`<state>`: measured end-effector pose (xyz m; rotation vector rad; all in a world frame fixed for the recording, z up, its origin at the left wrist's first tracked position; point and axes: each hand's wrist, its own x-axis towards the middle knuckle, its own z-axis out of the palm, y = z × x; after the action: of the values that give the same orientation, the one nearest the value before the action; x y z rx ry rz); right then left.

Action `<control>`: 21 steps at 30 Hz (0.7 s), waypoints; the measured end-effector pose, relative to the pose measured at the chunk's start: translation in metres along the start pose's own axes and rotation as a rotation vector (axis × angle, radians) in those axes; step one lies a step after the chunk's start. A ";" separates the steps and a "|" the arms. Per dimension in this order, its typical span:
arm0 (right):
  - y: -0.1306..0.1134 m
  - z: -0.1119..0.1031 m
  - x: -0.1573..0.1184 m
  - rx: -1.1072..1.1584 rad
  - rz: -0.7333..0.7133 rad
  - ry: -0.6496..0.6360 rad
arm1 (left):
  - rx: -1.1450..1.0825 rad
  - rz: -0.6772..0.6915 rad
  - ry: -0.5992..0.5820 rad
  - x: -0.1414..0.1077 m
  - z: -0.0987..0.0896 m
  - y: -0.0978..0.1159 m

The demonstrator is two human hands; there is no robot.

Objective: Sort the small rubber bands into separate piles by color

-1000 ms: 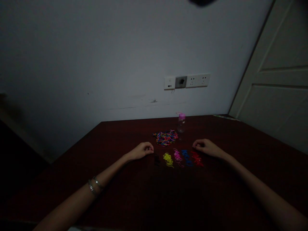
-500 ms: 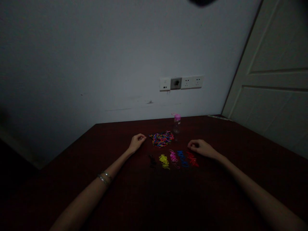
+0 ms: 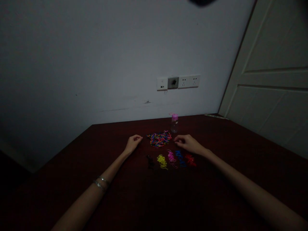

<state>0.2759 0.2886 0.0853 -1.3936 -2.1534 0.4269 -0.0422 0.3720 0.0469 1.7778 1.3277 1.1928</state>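
A tangled multicoloured pile of thin, stringy bands (image 3: 159,139) lies on the dark red table. My left hand (image 3: 133,142) rests just left of it, thumb and fingers pressed together; anything between them is too small to make out. Close to the pile's right edge is my right hand (image 3: 188,143), its thumb and forefinger slightly apart with nothing visible between them. Sorted by colour, smaller heaps form a row nearer me: dark bands (image 3: 150,161), yellow bands (image 3: 162,162), pink bands (image 3: 171,158), blue bands (image 3: 180,158) and red bands (image 3: 190,160).
Behind the pile stands a clear bottle (image 3: 174,126) with a pink lid. The table (image 3: 115,192) meets a pale wall bearing a row of sockets (image 3: 178,82). A white panelled door (image 3: 269,96) rises at the right. The light is dim.
My right hand has moved left, from above the red bands to the right edge of the mixed pile. My left hand stays beside the pile. The view has shifted slightly.
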 end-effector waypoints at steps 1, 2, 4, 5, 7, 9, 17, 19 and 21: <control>-0.003 0.002 0.005 -0.023 -0.006 -0.019 | 0.006 0.006 -0.003 0.000 0.000 0.000; -0.006 0.005 0.009 -0.052 -0.009 -0.033 | 0.013 0.010 -0.002 0.000 0.000 0.001; -0.011 0.009 0.017 -0.113 -0.009 -0.048 | 0.028 0.012 0.005 0.000 0.000 0.000; -0.013 0.011 0.021 -0.138 -0.007 -0.054 | 0.032 0.012 0.009 0.000 0.000 0.000; -0.015 0.013 0.027 -0.171 0.005 -0.067 | 0.033 0.009 0.009 0.000 0.000 -0.001; -0.015 0.014 0.032 -0.189 0.024 -0.090 | 0.027 0.005 0.002 0.000 0.001 -0.001; -0.012 0.017 0.034 -0.224 0.059 -0.143 | 0.009 -0.011 -0.013 -0.003 0.000 0.002; -0.011 0.018 0.033 -0.227 0.059 -0.143 | 0.008 -0.015 -0.015 -0.003 0.000 0.002; -0.011 0.019 0.033 -0.226 0.060 -0.142 | 0.007 -0.022 -0.012 -0.003 0.000 0.002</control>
<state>0.2461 0.3145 0.0847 -1.5967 -2.3382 0.3210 -0.0416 0.3680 0.0479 1.7681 1.3429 1.1653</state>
